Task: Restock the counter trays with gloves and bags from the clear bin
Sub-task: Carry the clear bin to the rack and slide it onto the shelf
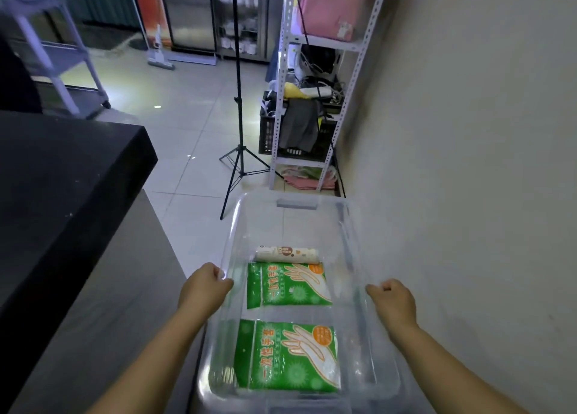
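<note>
Head view, looking down a narrow aisle. Pale glossy square tiles form the floor (187, 126), and a plain matte wall (468, 132) rises on the right. On the left stands a counter (62, 170) with a thick black top and a flat grey side panel. A white shelf rack (315, 79) of perforated angle metal stands against the wall, cluttered with cables, cloth and a dark slatted crate. A thin black tripod (239, 151) spreads its three legs on the tiles just beside the rack.

Low in the middle is the bin (349, 226), a clear, smooth plastic rectangle with rounded corners and a grey latch on its far rim. Both bare hands grip its long sides. The left hand (204, 284) has its fingers curled over the left rim; the right hand (395, 301) has its fingers closed around the right rim.

Three things lie flat on the bin floor. The near pack (287, 357) is a shiny green plastic packet printed with a white glove outline. A far pack (288, 285) of the same kind lies beyond it, apart from it. Touching the far pack's far edge is a roll (287, 253), a small cream cylinder with a brown label, lying crosswise.
</note>
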`<state>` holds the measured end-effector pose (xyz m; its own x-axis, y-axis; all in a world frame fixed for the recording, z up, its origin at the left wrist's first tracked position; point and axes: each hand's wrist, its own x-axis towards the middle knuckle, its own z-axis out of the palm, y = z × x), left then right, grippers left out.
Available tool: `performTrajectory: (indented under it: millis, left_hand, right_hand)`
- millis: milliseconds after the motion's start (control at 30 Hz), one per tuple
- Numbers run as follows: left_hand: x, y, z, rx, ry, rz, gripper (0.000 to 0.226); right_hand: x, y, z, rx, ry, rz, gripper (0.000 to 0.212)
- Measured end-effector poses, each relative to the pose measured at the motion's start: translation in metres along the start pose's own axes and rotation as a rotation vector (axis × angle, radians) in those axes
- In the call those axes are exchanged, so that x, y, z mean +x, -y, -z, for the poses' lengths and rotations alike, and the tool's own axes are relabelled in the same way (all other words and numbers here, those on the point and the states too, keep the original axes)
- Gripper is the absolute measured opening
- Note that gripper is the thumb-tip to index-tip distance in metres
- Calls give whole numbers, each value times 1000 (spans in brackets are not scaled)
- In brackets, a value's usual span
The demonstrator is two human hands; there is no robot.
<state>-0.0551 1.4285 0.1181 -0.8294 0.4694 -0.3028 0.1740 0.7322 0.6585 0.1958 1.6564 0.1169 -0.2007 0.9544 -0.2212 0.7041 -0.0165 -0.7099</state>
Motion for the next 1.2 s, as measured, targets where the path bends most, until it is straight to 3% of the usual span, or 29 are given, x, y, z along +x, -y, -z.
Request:
performTrajectory:
  millis: [400,733,1000,1200]
  left_hand:
    - [133,-79,-20,-99,-250,226,10]
    - [255,-99,9,-188,-456,419,9]
    - [403,-112,73,-134,-394,448,4]
    - [484,-113,103,-209,-371,466,19]
  right_hand:
    - [213,118,-60,-16,215,184,25]
    - [316,232,-163,-67,358,315,29]
    - [366,322,-246,-50,301,237,25]
    - [404,384,-291,-79,234,267,17]
